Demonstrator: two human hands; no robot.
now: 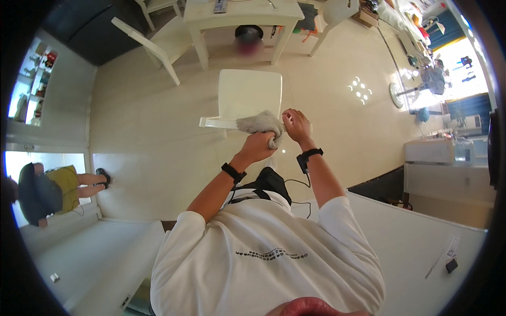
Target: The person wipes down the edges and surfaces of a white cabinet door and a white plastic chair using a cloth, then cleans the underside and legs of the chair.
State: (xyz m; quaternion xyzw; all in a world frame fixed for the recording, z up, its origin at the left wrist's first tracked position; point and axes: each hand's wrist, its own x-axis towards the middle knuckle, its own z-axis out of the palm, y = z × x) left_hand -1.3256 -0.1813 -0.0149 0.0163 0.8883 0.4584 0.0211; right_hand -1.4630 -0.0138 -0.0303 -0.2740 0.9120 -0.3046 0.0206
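Note:
Before me stands a white chair (250, 93), its seat away from me and its backrest's top rail (213, 122) nearest. A grey cloth (259, 121) lies over the rail's middle and right part. My left hand (257, 148) is closed around a bunched end of the cloth, just on my side of the rail. At the rail's right end is my right hand (296, 123), its fingers curled beside the cloth's edge; whether it grips the rail cannot be told.
A white table (245, 17) stands beyond the chair, with white chairs at its left (174, 39) and right (336, 15). A standing fan (395, 95) is at right. Another person (51, 189) stands in a doorway at left.

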